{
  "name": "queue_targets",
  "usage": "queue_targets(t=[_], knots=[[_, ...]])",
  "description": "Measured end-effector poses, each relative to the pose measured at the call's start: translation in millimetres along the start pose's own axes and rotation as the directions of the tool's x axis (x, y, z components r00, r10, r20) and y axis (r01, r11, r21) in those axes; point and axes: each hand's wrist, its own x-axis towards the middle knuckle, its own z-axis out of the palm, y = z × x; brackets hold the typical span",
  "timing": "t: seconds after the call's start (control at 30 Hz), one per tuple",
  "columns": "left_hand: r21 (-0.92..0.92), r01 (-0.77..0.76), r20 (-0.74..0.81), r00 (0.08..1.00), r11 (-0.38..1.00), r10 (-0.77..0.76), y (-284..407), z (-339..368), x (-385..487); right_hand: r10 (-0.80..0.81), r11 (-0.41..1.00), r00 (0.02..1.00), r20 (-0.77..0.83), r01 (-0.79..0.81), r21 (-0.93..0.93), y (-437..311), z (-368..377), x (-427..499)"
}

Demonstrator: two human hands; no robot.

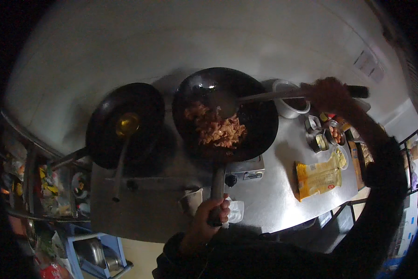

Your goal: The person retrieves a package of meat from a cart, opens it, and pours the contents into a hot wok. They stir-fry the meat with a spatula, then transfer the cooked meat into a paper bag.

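Before me a dark wok stands over a metal burner, with its handle pointing towards me. My left hand is wrapped around the end of that wok handle. Browned pieces of meat lie in the wok's middle and left part. Higher up on the right, my right hand grips a long-handled cooking utensil. Its head is blurred inside the wok, close to the meat, so I cannot tell whether it is a ladle or a turner.
A second wok on the left holds a ladle with yellow liquid in it. On the steel counter are a metal pot, a yellow packet, a cup and eggs in a bowl. A blue rack stands lower left.
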Motion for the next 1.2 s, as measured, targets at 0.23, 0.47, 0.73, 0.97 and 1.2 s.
queue_targets(t=[0.23,0.47,0.73,0.97,1.2], knots=[[-0.022,0.038,0.013,0.999,0.999,-0.038,4.1,-9.2,6.1,-0.207,0.974,0.871,0.446,0.142,0.176,47.5,-17.7,-18.8],[0.306,-0.037,-0.135,0.987,0.951,0.082,3.7,-11.9,6.0,-0.056,0.905,0.986,0.159,-0.017,0.425,-35.7,28.6,-7.7],[0.184,-0.017,-0.020,1.000,0.983,0.021,9.0,-4.3,2.4,-0.051,0.998,0.964,0.260,0.057,-0.016,26.7,5.3,-18.0],[0.021,-0.020,-0.086,0.996,1.000,0.022,2.8,3.9,-2.1,-0.116,0.987,0.993,-0.025,0.118,0.107,-30.7,28.2,28.2],[0.081,0.020,-0.062,0.998,0.996,-0.015,6.5,-10.1,4.9,-0.163,0.982,0.902,0.400,0.186,-0.020,40.6,-40.5,-11.6]])
